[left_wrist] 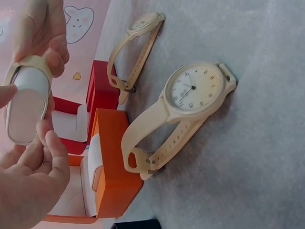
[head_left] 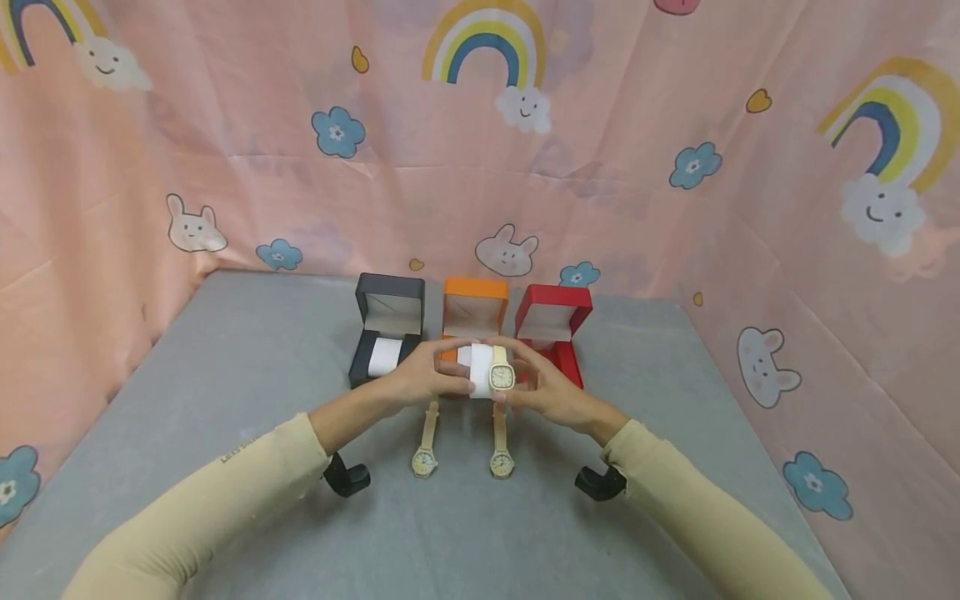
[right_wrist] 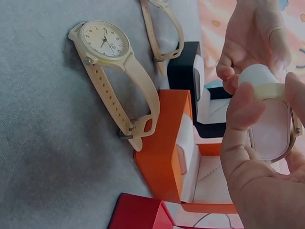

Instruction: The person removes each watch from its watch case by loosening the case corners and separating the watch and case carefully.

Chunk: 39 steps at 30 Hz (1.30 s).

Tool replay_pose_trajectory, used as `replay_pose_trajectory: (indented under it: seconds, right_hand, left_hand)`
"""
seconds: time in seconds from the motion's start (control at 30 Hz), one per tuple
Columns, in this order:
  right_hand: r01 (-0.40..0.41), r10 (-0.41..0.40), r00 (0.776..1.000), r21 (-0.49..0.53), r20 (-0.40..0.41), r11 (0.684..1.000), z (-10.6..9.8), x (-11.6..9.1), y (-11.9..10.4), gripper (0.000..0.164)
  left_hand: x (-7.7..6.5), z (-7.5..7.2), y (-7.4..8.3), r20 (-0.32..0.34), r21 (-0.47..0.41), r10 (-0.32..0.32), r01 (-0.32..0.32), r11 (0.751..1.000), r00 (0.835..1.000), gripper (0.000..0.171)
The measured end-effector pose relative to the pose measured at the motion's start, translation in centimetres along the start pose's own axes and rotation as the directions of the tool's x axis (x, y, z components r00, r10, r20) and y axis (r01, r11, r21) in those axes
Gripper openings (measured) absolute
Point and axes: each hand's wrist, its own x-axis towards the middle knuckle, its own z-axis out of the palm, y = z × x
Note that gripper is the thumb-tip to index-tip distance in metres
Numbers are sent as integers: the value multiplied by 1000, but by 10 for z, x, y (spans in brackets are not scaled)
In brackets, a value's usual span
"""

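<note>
Over the front of the boxes, both hands hold a white watch cushion [head_left: 482, 372] with a cream-strapped watch [head_left: 502, 377] around its right part. My left hand [head_left: 422, 372] grips the cushion's left end with thumb and fingers. The right hand [head_left: 551, 390] pinches the watch and strap, with its thumb below and fingers above. In the left wrist view the cushion's pale end [left_wrist: 27, 117] pokes through the strap loop. Two more cream watches, a left one [head_left: 424, 462] and a right one [head_left: 502, 464], lie on the table below the hands.
Three lidded boxes stand open at the back: black [head_left: 390, 304], orange [head_left: 475, 308] and red [head_left: 553, 312]. A white cushion [head_left: 385, 357] sits in the black one. The grey table [head_left: 247, 367] meets a pink patterned curtain [head_left: 247, 125] behind. Black wrist mounts [head_left: 347, 477] hang below both sleeves.
</note>
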Motion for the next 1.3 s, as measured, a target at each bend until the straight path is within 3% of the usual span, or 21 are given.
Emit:
replay_pose_trajectory:
  seconds: [0.23, 0.53, 0.93, 1.3]
  right_hand:
    - [-33, 32, 999, 25, 19, 999, -2, 0, -2, 76]
    - [-49, 47, 998, 37, 44, 998, -7, -2, -1, 78]
    - [-11, 9, 999, 32, 52, 999, -11, -8, 3, 77]
    - [-58, 59, 998, 57, -22, 997, -12, -11, 4, 75]
  left_hand:
    - [1, -4, 2, 1, 41, -12, 12, 999, 1000, 74]
    - [0, -7, 2, 48, 39, 23, -25, 999, 999, 73]
    - [1, -10, -3, 81, 5, 47, -47, 999, 996, 73]
    - [2, -9, -4, 61, 22, 31, -33, 999, 998, 74]
